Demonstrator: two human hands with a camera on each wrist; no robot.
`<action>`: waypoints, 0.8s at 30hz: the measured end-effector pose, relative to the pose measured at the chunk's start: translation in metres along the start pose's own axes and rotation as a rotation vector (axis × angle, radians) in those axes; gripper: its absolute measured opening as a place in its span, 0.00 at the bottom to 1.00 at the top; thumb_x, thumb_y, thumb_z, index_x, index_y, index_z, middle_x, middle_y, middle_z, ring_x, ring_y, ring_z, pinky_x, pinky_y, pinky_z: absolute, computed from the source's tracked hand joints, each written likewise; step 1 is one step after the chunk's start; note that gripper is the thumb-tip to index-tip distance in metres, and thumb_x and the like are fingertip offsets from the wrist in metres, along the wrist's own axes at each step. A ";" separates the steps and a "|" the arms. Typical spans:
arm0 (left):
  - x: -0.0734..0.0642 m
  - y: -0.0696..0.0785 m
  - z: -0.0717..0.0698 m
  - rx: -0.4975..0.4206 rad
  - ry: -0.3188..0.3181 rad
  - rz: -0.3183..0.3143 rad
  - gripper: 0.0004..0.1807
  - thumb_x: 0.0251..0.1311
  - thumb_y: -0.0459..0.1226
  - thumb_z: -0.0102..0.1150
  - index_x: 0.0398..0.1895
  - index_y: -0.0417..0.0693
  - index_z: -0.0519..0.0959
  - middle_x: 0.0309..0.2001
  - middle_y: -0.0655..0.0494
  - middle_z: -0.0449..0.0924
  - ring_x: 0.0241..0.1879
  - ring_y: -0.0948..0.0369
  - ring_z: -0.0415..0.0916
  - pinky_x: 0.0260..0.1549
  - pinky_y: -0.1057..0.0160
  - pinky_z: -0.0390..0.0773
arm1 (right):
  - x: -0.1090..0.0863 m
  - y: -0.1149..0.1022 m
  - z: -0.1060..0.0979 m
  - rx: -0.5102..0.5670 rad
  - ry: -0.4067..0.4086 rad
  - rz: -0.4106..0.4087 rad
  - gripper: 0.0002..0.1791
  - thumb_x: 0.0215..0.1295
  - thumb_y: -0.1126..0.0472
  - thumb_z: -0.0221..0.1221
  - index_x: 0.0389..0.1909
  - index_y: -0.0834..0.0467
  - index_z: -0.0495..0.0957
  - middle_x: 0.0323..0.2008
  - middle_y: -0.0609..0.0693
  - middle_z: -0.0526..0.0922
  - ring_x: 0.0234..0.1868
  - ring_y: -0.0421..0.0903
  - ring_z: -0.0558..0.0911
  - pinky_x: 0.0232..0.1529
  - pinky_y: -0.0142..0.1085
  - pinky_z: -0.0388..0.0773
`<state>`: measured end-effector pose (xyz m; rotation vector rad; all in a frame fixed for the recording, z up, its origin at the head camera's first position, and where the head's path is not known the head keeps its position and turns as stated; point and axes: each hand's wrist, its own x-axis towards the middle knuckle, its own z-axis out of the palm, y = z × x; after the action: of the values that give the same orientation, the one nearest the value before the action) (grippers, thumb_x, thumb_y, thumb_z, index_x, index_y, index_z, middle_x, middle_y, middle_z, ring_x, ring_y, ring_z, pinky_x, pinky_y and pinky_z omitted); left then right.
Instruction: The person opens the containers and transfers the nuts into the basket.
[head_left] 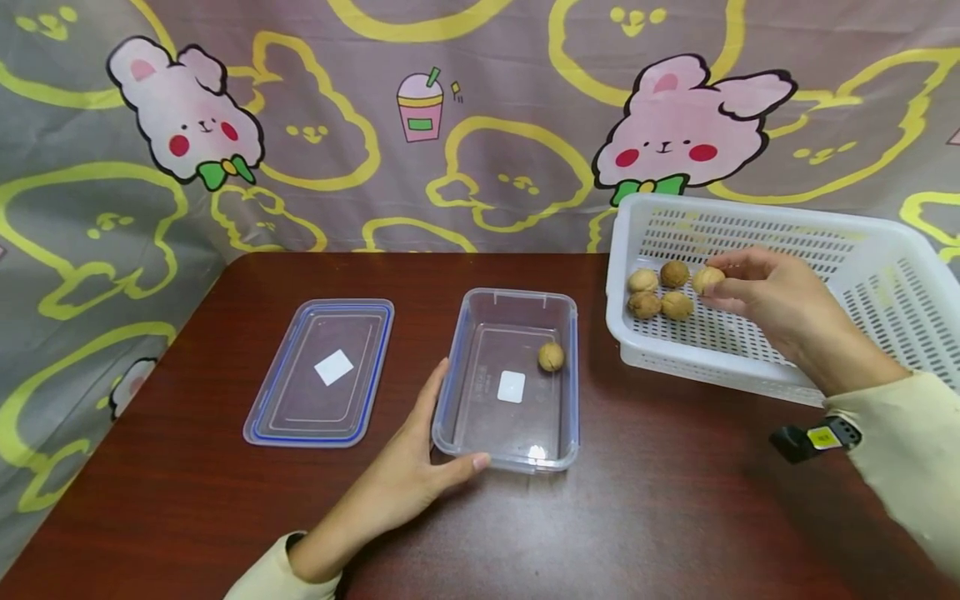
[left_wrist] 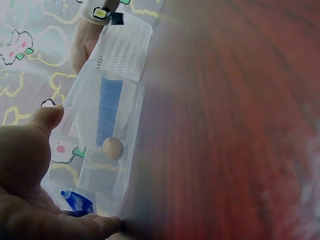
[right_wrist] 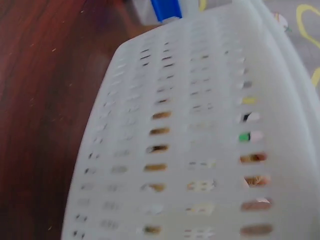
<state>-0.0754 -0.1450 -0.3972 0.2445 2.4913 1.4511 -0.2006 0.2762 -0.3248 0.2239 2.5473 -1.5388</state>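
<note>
My right hand [head_left: 780, 304] reaches into the white perforated basket [head_left: 697, 360] and pinches a walnut [head_left: 707, 281] between thumb and fingers. Several other walnuts [head_left: 677, 306] sit together in the basket's left end, just left of that hand. My left hand [head_left: 408, 462] holds the clear plastic container [head_left: 495, 462] at its near left corner, thumb on the front rim and fingers along the left wall. Inside the container, one walnut [head_left: 551, 357] lies near the right wall. In the right wrist view the basket's slotted side [right_wrist: 180, 125] hides the right hand.
A clear lid [head_left: 318, 408] with a blue seal lies flat on the dark red table [head_left: 202, 483], left of the container. White square labels mark the lid and the container floor. Behind the table hangs a cartoon-printed curtain [head_left: 300, 225].
</note>
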 end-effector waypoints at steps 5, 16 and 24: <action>0.001 -0.001 0.000 0.003 0.000 0.001 0.67 0.56 0.50 0.78 0.85 0.74 0.34 0.85 0.57 0.45 0.82 0.50 0.52 0.79 0.37 0.51 | 0.003 0.006 -0.004 -0.075 -0.006 0.037 0.29 0.78 0.63 0.58 0.74 0.67 0.64 0.48 0.38 0.77 0.41 0.25 0.82 0.48 0.23 0.84; 0.002 0.000 0.001 -0.028 -0.005 0.024 0.65 0.58 0.49 0.77 0.86 0.68 0.37 0.85 0.53 0.47 0.81 0.50 0.53 0.79 0.37 0.52 | 0.014 0.014 -0.010 -0.079 -0.115 0.067 0.26 0.78 0.70 0.51 0.73 0.72 0.62 0.51 0.51 0.79 0.39 0.28 0.82 0.48 0.26 0.85; 0.001 0.000 0.001 -0.015 -0.005 0.019 0.65 0.58 0.50 0.77 0.86 0.70 0.36 0.86 0.53 0.46 0.82 0.48 0.52 0.79 0.36 0.51 | 0.021 0.019 -0.018 0.131 -0.217 0.152 0.18 0.77 0.73 0.49 0.45 0.46 0.80 0.38 0.37 0.79 0.41 0.32 0.84 0.52 0.30 0.85</action>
<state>-0.0763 -0.1442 -0.3974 0.2689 2.4804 1.4739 -0.2179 0.3016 -0.3372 0.2453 2.2148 -1.5788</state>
